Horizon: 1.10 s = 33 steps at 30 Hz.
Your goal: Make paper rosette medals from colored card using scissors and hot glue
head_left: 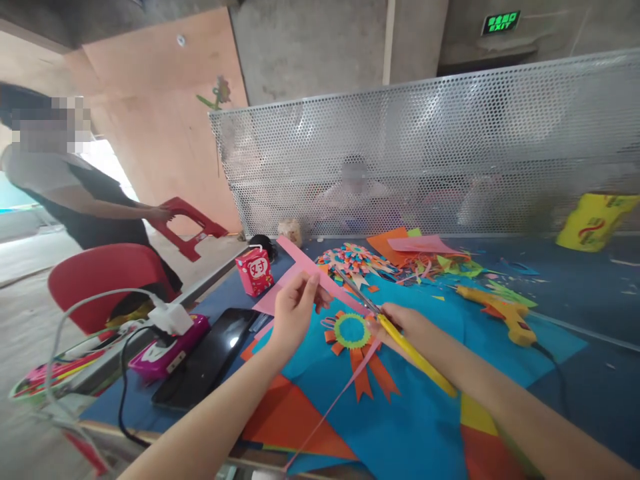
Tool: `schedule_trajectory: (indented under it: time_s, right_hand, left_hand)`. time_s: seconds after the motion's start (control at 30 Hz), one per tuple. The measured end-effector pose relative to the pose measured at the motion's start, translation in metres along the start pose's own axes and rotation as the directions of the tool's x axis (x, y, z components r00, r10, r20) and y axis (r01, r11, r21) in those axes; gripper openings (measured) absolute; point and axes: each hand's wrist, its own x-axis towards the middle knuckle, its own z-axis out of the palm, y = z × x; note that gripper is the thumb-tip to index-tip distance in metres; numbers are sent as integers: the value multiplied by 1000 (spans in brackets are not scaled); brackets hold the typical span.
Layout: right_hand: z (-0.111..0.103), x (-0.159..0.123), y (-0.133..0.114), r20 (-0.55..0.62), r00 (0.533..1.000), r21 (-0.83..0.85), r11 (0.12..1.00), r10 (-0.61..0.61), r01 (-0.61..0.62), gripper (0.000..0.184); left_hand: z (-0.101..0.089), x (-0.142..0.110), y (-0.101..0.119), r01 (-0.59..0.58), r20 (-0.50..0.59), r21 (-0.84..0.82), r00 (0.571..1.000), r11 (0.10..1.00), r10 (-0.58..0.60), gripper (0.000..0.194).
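My left hand pinches a long pink paper strip that slants from upper left down to my right hand. In my right hand is a pair of scissors with yellow handles; their blades point up and left along the strip. A thin pink ribbon of paper trails from near my right hand to the table's front edge. Just below the hands lies a paper rosette with a green ring, orange loops and two orange tails. It rests on blue paper.
At the left sit a red drink box, a dark tablet and a purple power strip. A yellow glue gun lies right. Behind are finished rosettes, paper scraps and a perforated metal screen. A person carries a red stool.
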Motion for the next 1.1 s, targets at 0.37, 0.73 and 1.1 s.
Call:
schedule_trajectory:
  time_s: [0.37,0.73,1.1]
  right_hand:
    - [5,-1,7,36,997,6,998,-68,68,29]
    - [5,-4,3,28,998,-17,998,-53,54,25]
    - [6,0,5,8,999,17,999,-47,46,27]
  left_hand:
    - [2,1,5,44,-45,-59,998,997,-46,27]
    - [7,-5,7,53,-6,-27,999,998,-54,27]
    - [2,-3,4,7,-107,60,994,998,-1,27]
